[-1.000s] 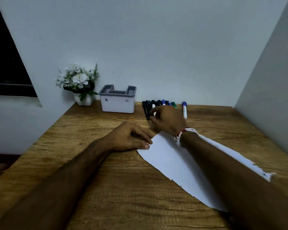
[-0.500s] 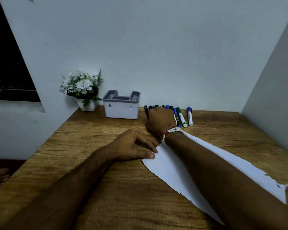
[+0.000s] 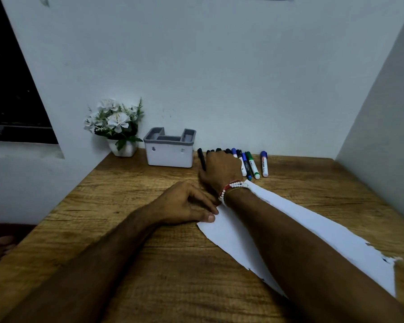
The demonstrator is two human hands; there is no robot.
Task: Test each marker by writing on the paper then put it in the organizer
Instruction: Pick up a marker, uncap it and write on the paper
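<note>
A white and grey organizer stands by the back wall. To its right lies a row of several markers: a black marker, a green marker and a blue-capped marker show plainly. My right hand lies over the middle of the row and hides the markers there. Its fingers are out of sight behind the back of the hand. My left hand rests on the near left corner of the torn white paper, thumb and fingertips pressing it down.
A small pot of white flowers sits left of the organizer in the corner. The wooden table ends at a wall behind and another wall on the right. A dark window is at the far left.
My right hand has reached further over the marker row toward the wall, so the green and blue markers on its right now show. The left hand keeps holding the paper.
</note>
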